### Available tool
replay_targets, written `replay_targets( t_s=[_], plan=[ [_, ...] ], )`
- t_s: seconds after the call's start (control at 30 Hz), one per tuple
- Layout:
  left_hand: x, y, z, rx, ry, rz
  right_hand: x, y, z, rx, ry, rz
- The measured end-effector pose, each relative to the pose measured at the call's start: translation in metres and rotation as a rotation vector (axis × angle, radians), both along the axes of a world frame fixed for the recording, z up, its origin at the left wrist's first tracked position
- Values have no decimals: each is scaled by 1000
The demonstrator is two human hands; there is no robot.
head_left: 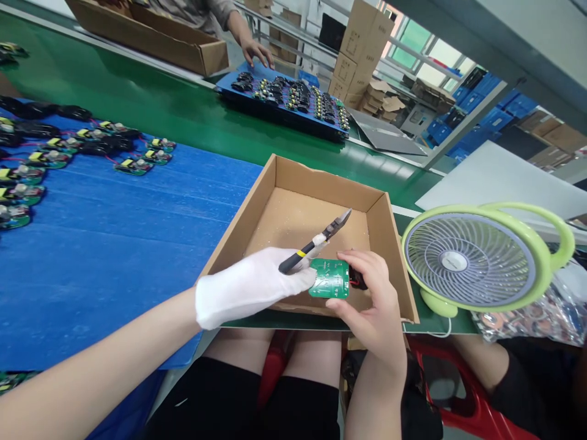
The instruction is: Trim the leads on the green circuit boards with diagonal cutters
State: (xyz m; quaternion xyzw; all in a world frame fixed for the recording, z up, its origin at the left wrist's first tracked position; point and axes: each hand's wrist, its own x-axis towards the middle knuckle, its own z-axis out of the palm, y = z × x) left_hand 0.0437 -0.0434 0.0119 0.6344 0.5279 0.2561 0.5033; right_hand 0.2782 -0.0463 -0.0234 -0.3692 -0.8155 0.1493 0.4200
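Observation:
My left hand [257,284], in a white glove, pinches the left edge of a green circuit board [331,278]. A pair of pliers [316,241] with dark handles and a yellow band also lies in that hand, its metal jaws pointing up and right. My bare right hand [373,299] grips the board's right side between thumb and fingers. A black part [356,278] on red wires shows beside the board, partly covered by my right fingers. Both hands are above an open cardboard box [321,177], whose floor holds small specks.
Left lies a blue mat [183,208] with several wired circuit boards [132,166]. A green fan [472,260] stands right, near bagged parts [541,311]. Across the bench, a person's hand [257,52] touches a blue tray [224,82] of boards, beside a long cardboard box [183,49].

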Motion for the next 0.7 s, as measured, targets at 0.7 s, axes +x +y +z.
replay_targets(
  t_s=[0.7],
  plan=[
    [-37,-17,-19,878,738,-79,-7,-2,-5,-143,151,-197]
  ],
)
